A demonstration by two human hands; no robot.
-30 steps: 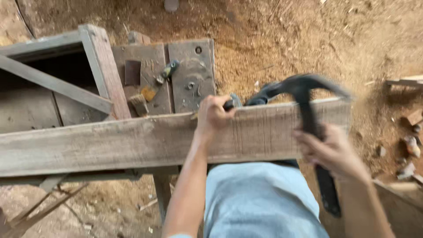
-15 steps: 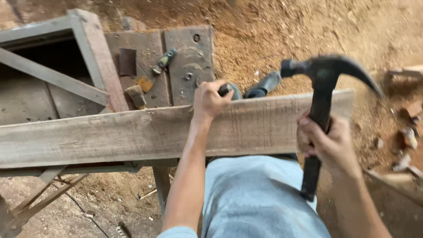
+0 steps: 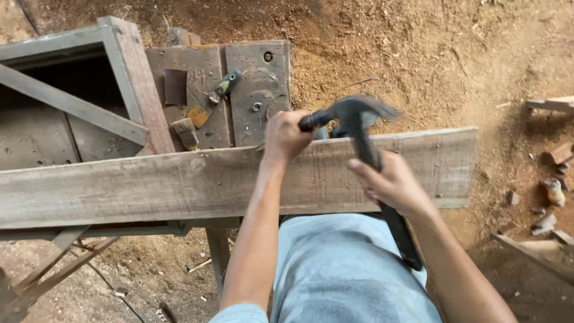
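A long weathered wooden plank (image 3: 179,185) lies across in front of me. My left hand (image 3: 284,137) is closed at the plank's far edge, and a dark tool handle (image 3: 314,119) sticks out of the fist to the right. What the tool's tip touches is hidden. My right hand (image 3: 391,182) grips the black handle of a claw hammer (image 3: 359,113). The hammer head sits just right of my left hand, over the plank's far edge.
Behind the plank stands a worn wooden bench top (image 3: 257,72) with a paintbrush (image 3: 185,131), a green-handled tool (image 3: 224,87) and a washer (image 3: 257,106). A timber frame (image 3: 125,78) is at the left. Sawdust covers the ground; wood scraps (image 3: 553,191) lie at the right.
The hammer, raised upright at the right half a second ago, has swung down and left toward my left hand. The left hand has stayed at the plank's edge.
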